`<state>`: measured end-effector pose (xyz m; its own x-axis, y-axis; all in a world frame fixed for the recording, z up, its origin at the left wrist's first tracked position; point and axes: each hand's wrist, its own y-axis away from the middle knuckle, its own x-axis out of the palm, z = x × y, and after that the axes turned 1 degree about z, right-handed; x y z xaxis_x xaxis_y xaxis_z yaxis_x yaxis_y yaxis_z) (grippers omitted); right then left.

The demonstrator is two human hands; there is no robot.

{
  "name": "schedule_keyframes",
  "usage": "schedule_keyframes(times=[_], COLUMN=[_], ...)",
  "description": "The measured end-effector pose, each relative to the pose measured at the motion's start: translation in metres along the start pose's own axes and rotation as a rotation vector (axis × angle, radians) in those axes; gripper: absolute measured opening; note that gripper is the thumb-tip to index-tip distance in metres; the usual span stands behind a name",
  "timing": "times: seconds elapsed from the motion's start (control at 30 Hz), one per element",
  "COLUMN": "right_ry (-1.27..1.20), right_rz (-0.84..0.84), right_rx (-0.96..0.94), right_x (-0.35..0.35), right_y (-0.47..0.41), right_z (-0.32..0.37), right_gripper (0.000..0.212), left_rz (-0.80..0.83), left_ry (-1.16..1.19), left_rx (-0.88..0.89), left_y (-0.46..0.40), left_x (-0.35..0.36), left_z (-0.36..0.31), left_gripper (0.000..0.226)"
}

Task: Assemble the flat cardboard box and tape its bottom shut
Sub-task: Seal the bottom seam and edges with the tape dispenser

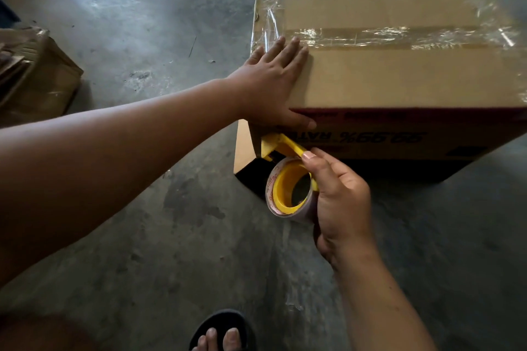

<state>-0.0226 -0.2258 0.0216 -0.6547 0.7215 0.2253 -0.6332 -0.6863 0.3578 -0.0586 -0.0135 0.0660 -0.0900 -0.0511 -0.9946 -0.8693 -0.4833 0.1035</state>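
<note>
Two hands share the work. Nearest, the right hand (339, 202) curls round the yellow tape dispenser (288, 174), its cutter against the near-left corner of the cardboard box (399, 85). Farther, the left hand (273, 80) lies flat, fingers straight, pressing the upturned bottom. To finish well, I judge the tape should be pulled taut down the side, then torn cleanly. Clear tape (399, 35) already covers the centre seam and both end edges. Box contents are hidden.

A grey concrete floor (142, 236) carries crumpled brown cardboard (37, 74) at its left edge; a sandalled foot (222, 333) shows at the near edge.
</note>
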Motion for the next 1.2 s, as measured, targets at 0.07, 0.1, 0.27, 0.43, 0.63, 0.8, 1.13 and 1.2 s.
schedule_keyframes(times=[0.07, 0.1, 0.27, 0.43, 0.63, 0.8, 1.13, 1.2], right_ry=[-0.002, -0.002, 0.069, 0.215, 0.302, 0.604, 1.018, 1.098], right_rz=[0.028, 0.040, 0.111, 0.150, 0.154, 0.129, 0.080, 0.078], right_rx=[-0.016, -0.027, -0.117, -0.248, -0.399, -0.572, -0.596, -0.608], right_x=[-0.004, -0.005, -0.016, -0.026, -0.029, -0.016, -0.016, -0.030], right_y=[0.002, 0.003, 0.007, 0.002, -0.021, -0.055, -0.131, -0.140], right_z=[0.005, 0.008, 0.033, 0.073, 0.133, 0.170, 0.207, 0.211], right_gripper=[0.043, 0.047, 0.053, 0.058, 0.059, 0.064, 0.055, 0.054], left_rz=[-0.001, -0.003, -0.022, 0.001, -0.082, -0.080, 0.002, 0.008], left_ry=[0.002, 0.006, 0.079, 0.171, 0.205, 0.214, 0.185, 0.167], left_rx=[-0.001, -0.005, -0.034, -0.066, -0.115, -0.152, -0.163, -0.153], left_y=[0.000, 0.001, -0.002, -0.008, -0.026, -0.042, -0.070, -0.078], left_x=[-0.001, -0.002, -0.007, -0.015, -0.026, -0.032, -0.057, -0.057], left_z=[0.000, 0.000, 0.001, 0.006, 0.017, 0.016, 0.011, 0.010], left_gripper=[0.138, 0.136, 0.119, 0.118, 0.083, 0.088, 0.089, 0.089])
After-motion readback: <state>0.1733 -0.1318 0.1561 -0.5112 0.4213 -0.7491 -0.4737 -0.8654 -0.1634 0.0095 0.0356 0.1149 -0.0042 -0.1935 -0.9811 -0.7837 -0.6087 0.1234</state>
